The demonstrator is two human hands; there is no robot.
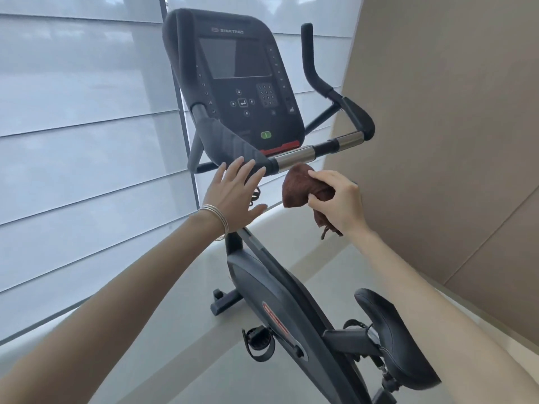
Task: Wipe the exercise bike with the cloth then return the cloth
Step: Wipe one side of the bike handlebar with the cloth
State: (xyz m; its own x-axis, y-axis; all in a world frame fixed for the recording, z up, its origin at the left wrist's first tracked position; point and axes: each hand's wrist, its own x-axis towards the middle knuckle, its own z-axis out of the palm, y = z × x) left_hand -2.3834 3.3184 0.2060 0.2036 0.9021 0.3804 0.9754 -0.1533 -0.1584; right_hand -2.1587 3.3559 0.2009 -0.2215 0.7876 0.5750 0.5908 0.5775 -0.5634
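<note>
- Right grip (338,196) pinches bunched brown cloth (296,189) just under chrome bar (294,156) of exercise bike (262,287).
- Left grip (236,195), fingers spread, at padded handlebar (230,141) nr console (242,77); contact w/ it unclear.

This looks like a gym or fitness room. An exercise bike (277,295) stands here. Wide window blinds (87,118) hang behind it.

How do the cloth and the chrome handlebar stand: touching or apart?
Cannot tell. In the head view the top of the cloth meets the underside of the chrome handlebar with no visible gap, but one angle cannot confirm contact.
</note>
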